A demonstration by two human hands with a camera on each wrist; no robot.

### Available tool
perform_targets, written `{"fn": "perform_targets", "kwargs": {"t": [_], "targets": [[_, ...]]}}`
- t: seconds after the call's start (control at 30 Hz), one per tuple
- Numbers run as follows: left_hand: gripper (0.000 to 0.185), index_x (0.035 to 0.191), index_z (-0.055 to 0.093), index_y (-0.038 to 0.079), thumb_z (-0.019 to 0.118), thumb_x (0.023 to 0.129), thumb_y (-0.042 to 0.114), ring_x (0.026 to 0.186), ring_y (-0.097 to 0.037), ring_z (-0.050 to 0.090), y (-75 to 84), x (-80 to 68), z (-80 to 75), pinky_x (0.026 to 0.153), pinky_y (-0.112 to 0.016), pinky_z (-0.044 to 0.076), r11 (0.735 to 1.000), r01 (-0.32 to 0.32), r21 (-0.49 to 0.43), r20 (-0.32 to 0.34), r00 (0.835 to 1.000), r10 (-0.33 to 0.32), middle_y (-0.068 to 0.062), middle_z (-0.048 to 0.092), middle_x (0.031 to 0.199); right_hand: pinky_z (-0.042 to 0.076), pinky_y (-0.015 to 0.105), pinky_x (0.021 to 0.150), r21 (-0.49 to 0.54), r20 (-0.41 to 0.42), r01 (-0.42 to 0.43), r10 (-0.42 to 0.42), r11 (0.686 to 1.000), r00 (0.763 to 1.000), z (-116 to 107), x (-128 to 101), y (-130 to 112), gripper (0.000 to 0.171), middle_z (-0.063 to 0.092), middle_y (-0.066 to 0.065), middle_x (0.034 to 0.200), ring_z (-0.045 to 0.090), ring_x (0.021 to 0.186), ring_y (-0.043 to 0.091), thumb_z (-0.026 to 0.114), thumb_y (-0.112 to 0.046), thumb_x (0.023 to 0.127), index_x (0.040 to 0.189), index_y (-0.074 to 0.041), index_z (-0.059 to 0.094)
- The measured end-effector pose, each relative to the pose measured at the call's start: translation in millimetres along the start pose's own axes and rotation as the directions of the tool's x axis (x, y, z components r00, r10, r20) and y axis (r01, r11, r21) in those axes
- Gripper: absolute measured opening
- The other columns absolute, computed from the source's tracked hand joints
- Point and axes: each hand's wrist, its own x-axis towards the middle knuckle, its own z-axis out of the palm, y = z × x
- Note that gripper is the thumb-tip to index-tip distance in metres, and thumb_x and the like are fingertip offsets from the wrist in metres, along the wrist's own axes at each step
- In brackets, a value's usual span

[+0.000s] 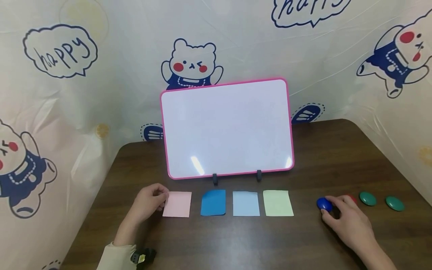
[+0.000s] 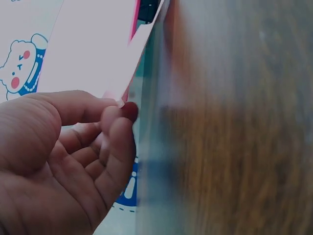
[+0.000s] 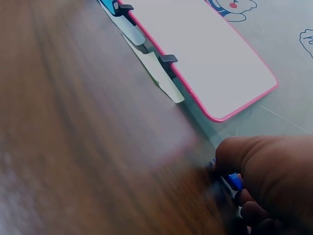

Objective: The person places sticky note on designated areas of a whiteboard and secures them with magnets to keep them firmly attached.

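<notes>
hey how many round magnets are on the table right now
4: a blue magnet under the right hand fingertips, a red magnet mostly hidden behind that hand, and two green magnets to its right. More may be hidden.

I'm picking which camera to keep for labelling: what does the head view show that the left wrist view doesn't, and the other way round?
Only the head view shows the right hand gripping a blue magnet, two green magnets, the dark blue note, the light blue note, the green note and the whole whiteboard.

Only the left wrist view shows up close the left hand pinching the pink note by its edge between thumb and fingertips.

Both show that hand, the pink note and the wooden table.
</notes>
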Motion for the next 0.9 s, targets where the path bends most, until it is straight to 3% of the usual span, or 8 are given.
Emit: {"fn": "perform_targets", "kwargs": {"t": [0.47, 0.9], "targets": [[0.019, 0.110, 0.067, 0.004, 0.067, 0.099, 0.019, 0.076, -0.027, 0.060, 1.4, 1.8, 3.8, 0.069, -0.032, 0.057, 0.994, -0.012, -0.112, -0.078, 0.997, 0.003, -0.012, 0.063, 0.091, 0.040, 0.033, 0.056, 0.005, 0.023, -0.014, 0.014, 1.000, 1.000, -1.8, 0.6, 0.7, 0.047, 0.057, 0.016, 0.109, 0.054, 0.077, 0.020, 0.075, -0.026, 0.090, 0.126, 0.002, 0.065], [0.026, 0.111, 0.068, 0.006, 0.069, 0.098, 0.028, 0.078, -0.028, 0.062, 3.4, 5.9, -0.3, 0.071, -0.032, 0.056, 0.988, 0.003, -0.151, -0.113, 0.993, -0.020, -0.013, 0.064, 0.096, 0.041, 0.034, 0.057, 0.007, 0.043, -0.027, 0.026, 1.000, 0.999, -0.4, -0.1, 1.2, 0.048, 0.056, 0.015, 0.111, 0.055, 0.079, 0.021, 0.074, -0.027, 0.091, 0.128, 0.002, 0.064]]}}
